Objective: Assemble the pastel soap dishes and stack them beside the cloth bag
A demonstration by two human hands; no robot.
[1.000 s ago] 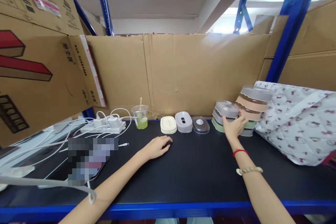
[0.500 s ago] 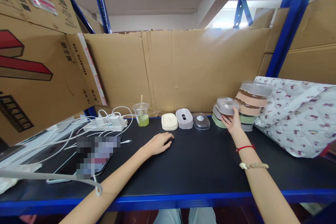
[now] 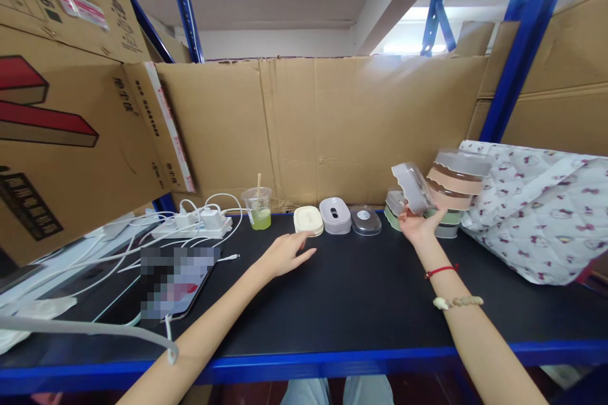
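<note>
Container (one, tilted) in right hand; left hand near one cream box.

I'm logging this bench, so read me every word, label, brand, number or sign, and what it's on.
"商用电": black label on the left cardboard box; its remaining characters are too blurred.
Other box print: too skewed or blurred.
Red-marked tape: too small.
Sticker on the dark container: too small.
Device screen: pixelated, unreadable.

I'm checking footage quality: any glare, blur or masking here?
Head view: strong light at upper right, above the cardboard wall; same view: mosaic blocks hide much of the device at left; same view: the tilted container by the right hand looks slightly blurred.
</note>
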